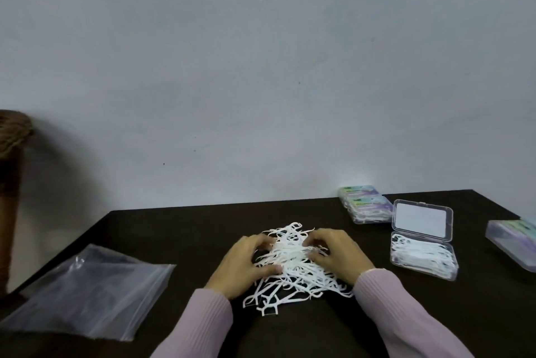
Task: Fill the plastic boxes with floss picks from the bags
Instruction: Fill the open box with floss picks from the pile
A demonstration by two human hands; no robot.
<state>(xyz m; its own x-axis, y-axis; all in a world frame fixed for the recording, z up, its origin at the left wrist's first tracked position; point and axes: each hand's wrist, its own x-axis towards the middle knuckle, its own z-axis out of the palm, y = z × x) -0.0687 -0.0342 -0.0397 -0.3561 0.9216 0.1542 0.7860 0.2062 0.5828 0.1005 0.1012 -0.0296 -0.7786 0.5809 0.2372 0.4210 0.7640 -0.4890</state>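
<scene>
A loose heap of white floss picks (293, 264) lies in the middle of the dark table (188, 227). My left hand (246, 263) grips the heap's left side with curled fingers and thumb. My right hand (338, 254) grips its right side the same way. An open clear plastic box (422, 244) stands to the right, its lid raised and its tray holding floss picks. An empty clear zip bag (87, 291) lies flat at the left.
Two shut filled boxes (367, 208) with coloured labels sit at the back, right of centre. Another shut box (513, 241) lies at the far right edge. A brown wound object (11, 183) stands off the table's left side. A grey wall rises behind.
</scene>
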